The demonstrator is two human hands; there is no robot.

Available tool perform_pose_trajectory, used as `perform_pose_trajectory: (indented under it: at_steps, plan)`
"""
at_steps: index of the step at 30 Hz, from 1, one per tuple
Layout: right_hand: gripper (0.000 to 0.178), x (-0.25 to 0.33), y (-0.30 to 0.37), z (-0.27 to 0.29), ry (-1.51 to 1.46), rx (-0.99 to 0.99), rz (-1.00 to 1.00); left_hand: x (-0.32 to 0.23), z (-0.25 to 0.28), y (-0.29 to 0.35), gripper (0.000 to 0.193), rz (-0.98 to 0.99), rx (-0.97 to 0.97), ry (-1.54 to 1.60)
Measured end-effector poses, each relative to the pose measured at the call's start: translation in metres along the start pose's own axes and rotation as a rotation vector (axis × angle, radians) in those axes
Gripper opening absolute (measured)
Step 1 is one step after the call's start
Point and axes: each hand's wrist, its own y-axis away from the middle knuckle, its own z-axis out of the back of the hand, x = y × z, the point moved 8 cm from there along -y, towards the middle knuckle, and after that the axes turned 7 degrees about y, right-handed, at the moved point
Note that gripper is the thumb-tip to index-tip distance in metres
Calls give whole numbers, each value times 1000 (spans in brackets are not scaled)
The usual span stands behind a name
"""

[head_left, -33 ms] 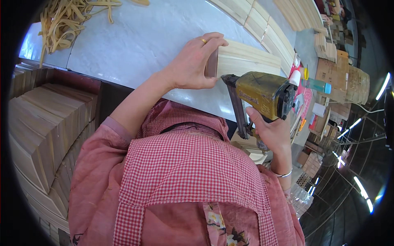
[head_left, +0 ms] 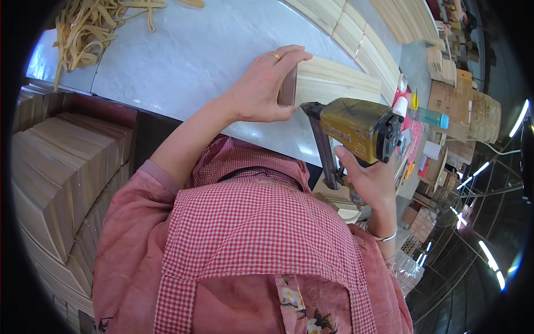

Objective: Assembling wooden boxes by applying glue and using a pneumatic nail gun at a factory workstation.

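My left hand (head_left: 261, 86) is closed around a narrow brown end piece (head_left: 288, 89), thumb at its near end and fingers over its far end. The end piece sits against the end of some pale wooden boards (head_left: 339, 80) on the table. With my right hand (head_left: 370, 181) I grip a worn, yellow-green nail gun (head_left: 356, 128) by its handle. The gun's dark nose is close to the near corner of the boards, beside my left thumb; whether it touches the wood I cannot tell. The gun hides part of the boards' near side.
A pale, shiny table (head_left: 167, 67) stretches before me. Tan strips (head_left: 83, 36) lie tangled at its far left, and wooden slats (head_left: 350, 28) lie in rows at the back. Stacked boards (head_left: 55, 167) stand low on my left. A teal bottle (head_left: 431, 118) is at the right.
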Motion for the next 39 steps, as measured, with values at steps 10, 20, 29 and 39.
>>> perform_pose_trajectory:
  at_steps: [10, 20, 29, 39]
  plan:
    - [34, 18, -26, 1, 20, -40, 72, 7, 44, 25, 84, 111, -241, 111]
    - [39, 31, -42, 9, 131, 50, 103, 7, 62, 41, 76, 165, -381, 123]
    - [43, 36, -87, 25, 101, -17, 84, 7, 59, 50, 73, 167, -403, 44]
    - [44, 46, -101, 30, 169, 60, 79, 8, 60, 49, 70, 161, -389, 32]
